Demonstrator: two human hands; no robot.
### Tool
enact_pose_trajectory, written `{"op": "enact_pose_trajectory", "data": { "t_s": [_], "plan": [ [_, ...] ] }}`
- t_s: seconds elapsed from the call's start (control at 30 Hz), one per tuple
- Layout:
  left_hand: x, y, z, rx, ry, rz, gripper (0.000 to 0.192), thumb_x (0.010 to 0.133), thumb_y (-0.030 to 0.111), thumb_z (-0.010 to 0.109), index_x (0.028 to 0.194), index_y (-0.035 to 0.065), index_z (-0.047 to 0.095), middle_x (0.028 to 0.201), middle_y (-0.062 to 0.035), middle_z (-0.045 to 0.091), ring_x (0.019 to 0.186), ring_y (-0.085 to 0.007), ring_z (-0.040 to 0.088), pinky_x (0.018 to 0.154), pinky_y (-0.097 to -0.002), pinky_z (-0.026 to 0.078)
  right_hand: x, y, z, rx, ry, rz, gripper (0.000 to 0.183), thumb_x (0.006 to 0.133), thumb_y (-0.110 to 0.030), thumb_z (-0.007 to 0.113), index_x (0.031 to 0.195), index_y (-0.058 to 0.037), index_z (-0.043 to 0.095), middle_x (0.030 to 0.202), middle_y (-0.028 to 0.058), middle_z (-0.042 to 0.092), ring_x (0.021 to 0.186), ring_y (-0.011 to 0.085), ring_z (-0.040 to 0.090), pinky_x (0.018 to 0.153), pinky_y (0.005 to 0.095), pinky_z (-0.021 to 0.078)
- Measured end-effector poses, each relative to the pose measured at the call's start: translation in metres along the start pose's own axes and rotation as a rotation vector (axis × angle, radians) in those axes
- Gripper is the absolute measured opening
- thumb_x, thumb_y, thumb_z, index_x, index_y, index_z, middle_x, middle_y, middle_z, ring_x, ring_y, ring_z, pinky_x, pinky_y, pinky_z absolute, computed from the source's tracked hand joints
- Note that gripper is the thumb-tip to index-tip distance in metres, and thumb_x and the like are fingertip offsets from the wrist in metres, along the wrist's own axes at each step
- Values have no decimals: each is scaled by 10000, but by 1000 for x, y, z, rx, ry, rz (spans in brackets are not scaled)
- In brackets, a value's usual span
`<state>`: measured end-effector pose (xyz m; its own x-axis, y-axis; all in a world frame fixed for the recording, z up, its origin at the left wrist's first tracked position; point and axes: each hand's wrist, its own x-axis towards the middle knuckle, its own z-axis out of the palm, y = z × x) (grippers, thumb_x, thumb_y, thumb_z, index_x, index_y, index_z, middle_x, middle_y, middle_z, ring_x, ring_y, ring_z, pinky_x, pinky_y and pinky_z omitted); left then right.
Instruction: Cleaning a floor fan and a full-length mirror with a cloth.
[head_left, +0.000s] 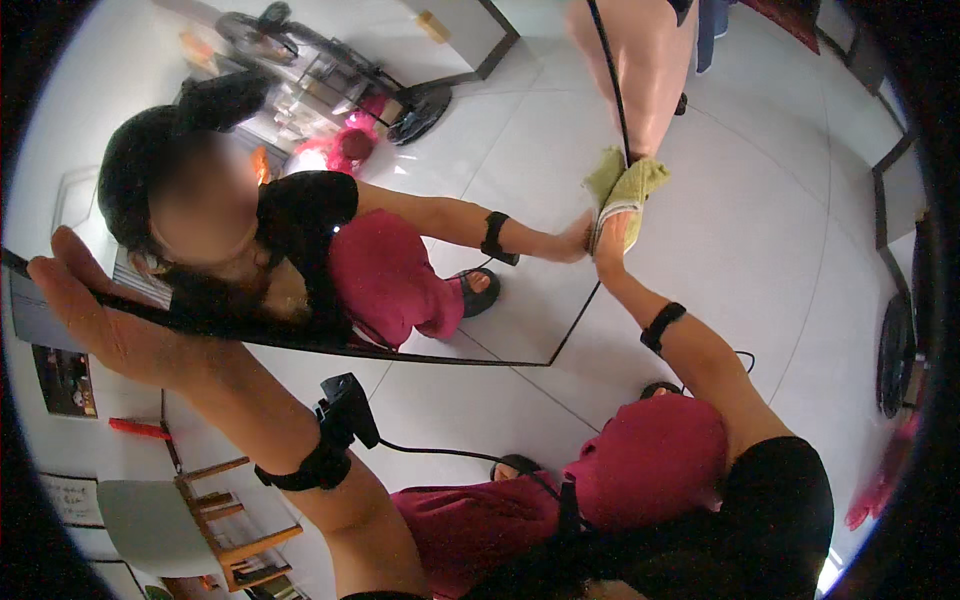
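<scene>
A large mirror (465, 300) with a thin black frame lies tilted across the upper left. My left hand (127, 337) holds its lower frame at the far left, fingers over the edge. At the frame's right side, my right hand (613, 232) is closed around a yellow-green cloth (637, 191), which wraps the edge; the fingers are partly hidden by the cloth. The glass shows reflections of the cloth, an arm, a head, a black top and dark pink trousers. Black straps circle both my forearms, and the left one carries a small black device (349, 412) with a cable.
Another person's bare limb (652, 75) is at the top, just beyond the cloth. Pale floor tiles (735, 225) lie below and to the right. A wooden chair (225, 525) stands at lower left, near a red broom head (140, 428). A round black object (894, 356) is at right.
</scene>
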<state>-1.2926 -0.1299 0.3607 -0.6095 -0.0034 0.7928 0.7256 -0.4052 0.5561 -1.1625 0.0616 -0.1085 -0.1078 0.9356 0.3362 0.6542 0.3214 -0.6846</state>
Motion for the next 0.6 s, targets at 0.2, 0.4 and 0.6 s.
{"op": "enact_pose_trajectory", "data": {
  "t_s": [0.2, 0.4, 0.6],
  "plan": [
    [10, -6, -15, 5, 2, 32, 494, 855, 441, 320, 1076, 9, 409, 1037, -149, 479, 976, -215, 497, 848, -340, 408, -63, -129, -73, 552, -134, -330, 614, 844, -301, 341, 1302, 4, 71, 1374, 169, 39, 1268, 296, 27, 1003, 451, -17],
    [12, -23, -28, -199, -83, 29, 546, 879, 466, 244, 1139, 9, 393, 1060, -130, 479, 997, -181, 477, 877, -293, 372, -61, -177, -136, 298, -631, -1090, 482, 776, -423, 441, 1200, -195, 414, 1274, 98, 308, 1209, 344, 157, 942, 573, 47],
    [9, -8, -27, -535, -238, -239, 731, 859, 522, 73, 1263, -66, 235, 1269, -103, 335, 1171, -184, 295, 982, -239, 162, -29, -273, -189, 219, -96, -1286, 475, 683, -482, 530, 1090, -240, 520, 1159, 100, 393, 1139, 372, 243, 876, 658, 58]
  ]
}}
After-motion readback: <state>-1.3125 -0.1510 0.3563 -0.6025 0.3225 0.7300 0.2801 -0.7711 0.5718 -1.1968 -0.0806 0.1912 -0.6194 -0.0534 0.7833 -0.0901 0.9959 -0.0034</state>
